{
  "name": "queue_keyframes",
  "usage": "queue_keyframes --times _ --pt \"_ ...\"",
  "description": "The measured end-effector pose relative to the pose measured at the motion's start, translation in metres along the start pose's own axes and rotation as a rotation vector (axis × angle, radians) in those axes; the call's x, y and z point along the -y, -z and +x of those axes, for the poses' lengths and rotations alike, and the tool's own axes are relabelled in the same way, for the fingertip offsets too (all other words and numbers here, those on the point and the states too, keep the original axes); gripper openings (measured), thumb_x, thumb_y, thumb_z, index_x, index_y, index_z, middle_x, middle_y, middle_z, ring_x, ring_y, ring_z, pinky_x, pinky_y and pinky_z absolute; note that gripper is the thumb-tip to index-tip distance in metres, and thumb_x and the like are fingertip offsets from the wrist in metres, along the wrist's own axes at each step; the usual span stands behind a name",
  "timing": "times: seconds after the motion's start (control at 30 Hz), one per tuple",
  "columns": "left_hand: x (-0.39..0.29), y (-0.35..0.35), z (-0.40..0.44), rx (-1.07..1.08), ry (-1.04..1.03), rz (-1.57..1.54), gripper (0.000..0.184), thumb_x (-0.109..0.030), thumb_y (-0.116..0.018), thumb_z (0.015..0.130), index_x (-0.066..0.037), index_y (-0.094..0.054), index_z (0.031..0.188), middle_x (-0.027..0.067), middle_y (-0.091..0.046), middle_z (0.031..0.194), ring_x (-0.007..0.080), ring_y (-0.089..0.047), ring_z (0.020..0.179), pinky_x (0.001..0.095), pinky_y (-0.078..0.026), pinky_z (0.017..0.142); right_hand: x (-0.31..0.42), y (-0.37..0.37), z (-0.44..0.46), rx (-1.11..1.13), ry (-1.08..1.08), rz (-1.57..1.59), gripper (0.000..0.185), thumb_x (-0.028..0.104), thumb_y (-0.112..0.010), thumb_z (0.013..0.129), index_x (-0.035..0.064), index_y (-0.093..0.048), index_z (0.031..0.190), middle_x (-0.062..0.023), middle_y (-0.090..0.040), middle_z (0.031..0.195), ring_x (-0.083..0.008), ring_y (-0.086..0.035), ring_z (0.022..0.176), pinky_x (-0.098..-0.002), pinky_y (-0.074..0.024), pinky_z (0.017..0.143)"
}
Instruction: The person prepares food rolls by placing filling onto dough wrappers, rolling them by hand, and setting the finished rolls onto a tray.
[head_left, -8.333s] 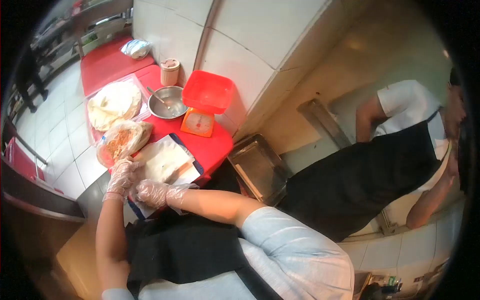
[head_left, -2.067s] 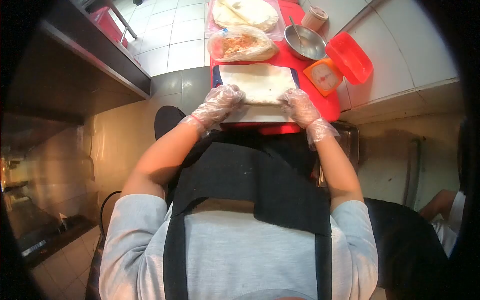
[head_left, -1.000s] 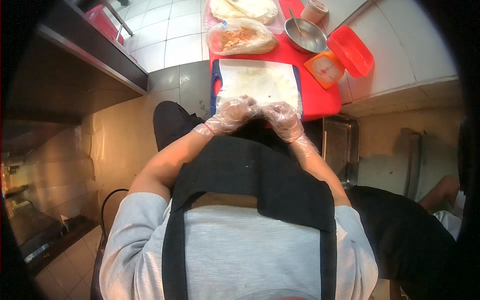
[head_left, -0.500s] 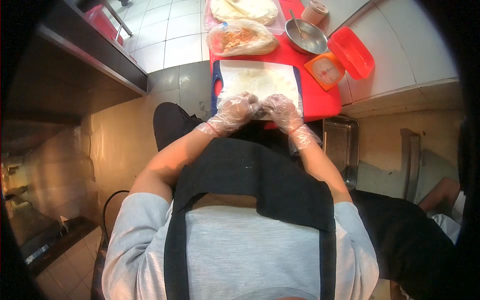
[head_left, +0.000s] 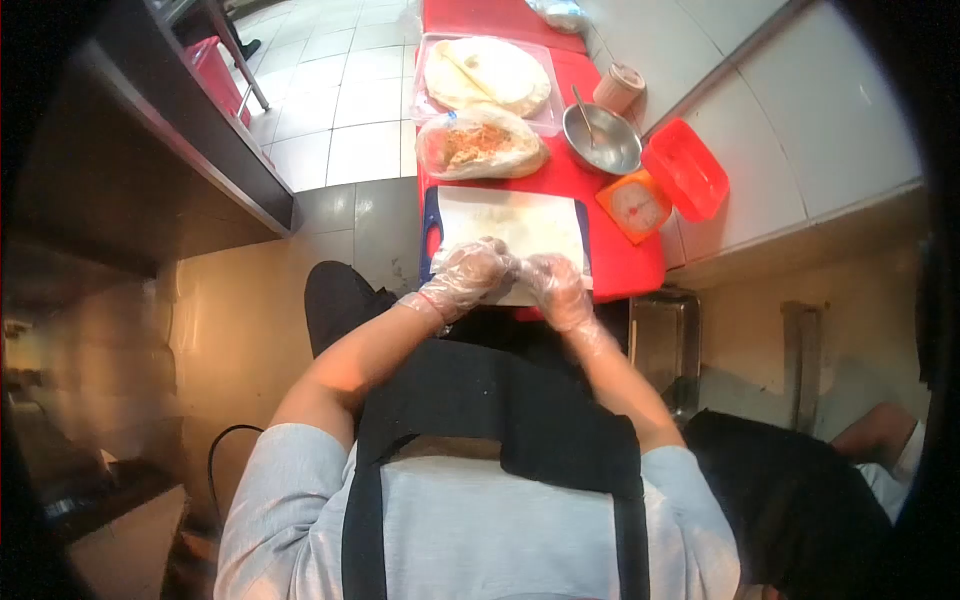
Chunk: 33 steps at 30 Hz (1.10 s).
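Note:
My left hand, in a clear plastic glove, is closed near the front edge of a white cutting board with dark blue ends. My right hand, gloved likewise, is beside it with its fingers bent together. The fingertips of the two hands almost meet. What they pinch is hidden by the gloves. On the board beyond them a thin, pale sheet, like a pastry wrapper, shows faintly. Past the board lies a plastic bag of shredded orange and pale filling.
A stack of round pale wrappers lies on a plastic sheet on the red table. At the right are a metal bowl with a spoon, an orange scale, a red container and a jar. Another person's arm shows at right.
The view has tipped, so the table and its things appear lower. My hands remain together at the board's near edge, and the right fingers have shifted slightly. The pale sheet shows less distinctly.

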<state>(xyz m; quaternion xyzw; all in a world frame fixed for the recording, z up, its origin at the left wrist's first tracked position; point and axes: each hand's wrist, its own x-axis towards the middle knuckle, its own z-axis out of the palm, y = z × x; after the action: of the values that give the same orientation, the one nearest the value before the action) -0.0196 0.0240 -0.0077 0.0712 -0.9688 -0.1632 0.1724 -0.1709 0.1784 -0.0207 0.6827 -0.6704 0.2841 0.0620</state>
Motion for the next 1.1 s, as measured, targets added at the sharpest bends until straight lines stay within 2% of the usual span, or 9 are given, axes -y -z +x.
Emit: queue_keyframes --times 0.07,0.2,0.3,0.33,0.47,0.63,0.67,0.97,1.1 --pt "0.015 -0.021 0.007 0.143 -0.003 0.029 0.007 -0.020 -0.067 0.079 -0.014 -0.070 0.082 0.0097 -0.065 0.081 0.0290 -0.066 0.083 0.0420 -0.055 0.071 -0.002 -0.005 -0.006 -0.014 0.029 -0.055 0.024 0.008 -0.068 0.082 0.0123 -0.069 0.105 -0.0110 -0.066 0.104 -0.0310 -0.064 0.099 -0.0436 -0.0523 0.087" --pt "0.006 -0.016 0.004 -0.098 0.135 -0.211 0.011 -0.022 -0.069 0.080 -0.011 -0.070 0.084 0.0113 -0.065 0.085 0.0327 -0.065 0.082 0.0437 -0.054 0.072 -0.013 -0.003 0.009 0.165 -0.019 -0.071 0.017 0.007 -0.065 0.082 0.0103 -0.068 0.099 -0.0134 -0.066 0.103 -0.0338 -0.063 0.094 -0.0431 -0.0518 0.086" --pt "-0.007 -0.007 -0.001 -0.181 -0.062 -0.100 0.016 -0.024 -0.072 0.079 -0.011 -0.069 0.087 0.0115 -0.065 0.088 0.0331 -0.065 0.082 0.0452 -0.054 0.073 -0.014 0.003 0.018 0.196 -0.157 0.126 0.016 0.007 -0.065 0.082 0.0099 -0.068 0.097 -0.0128 -0.067 0.098 -0.0341 -0.063 0.091 -0.0427 -0.0517 0.086" --pt "-0.008 -0.005 0.000 -0.166 -0.023 -0.154 0.013 -0.021 -0.070 0.078 -0.010 -0.070 0.086 0.0120 -0.065 0.086 0.0333 -0.065 0.079 0.0452 -0.053 0.072 -0.014 0.006 0.022 0.137 0.038 -0.028 0.012 0.008 -0.065 0.083 0.0101 -0.068 0.094 -0.0115 -0.068 0.094 -0.0321 -0.064 0.091 -0.0427 -0.0522 0.085" --pt "0.002 0.009 0.020 0.163 -0.084 0.112 0.009 -0.014 -0.065 0.078 -0.010 -0.070 0.083 0.0135 -0.064 0.085 0.0340 -0.064 0.077 0.0447 -0.052 0.070 -0.002 0.005 0.016 -0.006 0.034 -0.149 0.008 0.011 -0.065 0.085 0.0104 -0.068 0.092 -0.0111 -0.068 0.096 -0.0307 -0.064 0.092 -0.0427 -0.0524 0.084" --pt "0.007 -0.011 0.016 -0.114 -0.024 -0.143 0.012 -0.016 -0.062 0.081 -0.007 -0.070 0.081 0.0169 -0.065 0.082 0.0363 -0.066 0.084 0.0457 -0.053 0.076 -0.023 0.007 0.027 0.265 -0.251 0.045 0.011 0.014 -0.065 0.088 0.0120 -0.071 0.097 -0.0088 -0.069 0.098 -0.0290 -0.065 0.094 -0.0409 -0.0531 0.085" --pt "0.004 -0.014 0.013 -0.194 0.005 -0.177 0.015 -0.017 -0.061 0.082 -0.005 -0.070 0.079 0.0184 -0.066 0.081 0.0369 -0.066 0.086 0.0460 -0.053 0.078 -0.038 0.001 0.024 0.232 -0.114 -0.027 0.012 0.014 -0.066 0.088 0.0130 -0.072 0.099 -0.0079 -0.070 0.098 -0.0281 -0.065 0.093 -0.0413 -0.0540 0.084" --pt "0.012 0.005 0.041 0.214 0.012 0.004 0.012 -0.015 -0.063 0.085 -0.009 -0.069 0.093 0.0149 -0.064 0.091 0.0353 -0.064 0.089 0.0448 -0.051 0.080 -0.026 0.000 0.024 0.067 -0.090 -0.129 0.014 0.018 -0.070 0.086 0.0111 -0.071 0.099 -0.0094 -0.069 0.097 -0.0313 -0.065 0.093 -0.0433 -0.0539 0.081" --pt "0.004 0.001 0.021 -0.181 -0.019 -0.178 0.010 -0.016 -0.064 0.083 -0.007 -0.069 0.084 0.0146 -0.064 0.086 0.0376 -0.063 0.086 0.0452 -0.051 0.080 -0.046 -0.001 0.035 0.250 0.058 -0.206 0.016 0.017 -0.069 0.087 0.0109 -0.071 0.101 -0.0109 -0.069 0.097 -0.0317 -0.065 0.093 -0.0427 -0.0532 0.084"
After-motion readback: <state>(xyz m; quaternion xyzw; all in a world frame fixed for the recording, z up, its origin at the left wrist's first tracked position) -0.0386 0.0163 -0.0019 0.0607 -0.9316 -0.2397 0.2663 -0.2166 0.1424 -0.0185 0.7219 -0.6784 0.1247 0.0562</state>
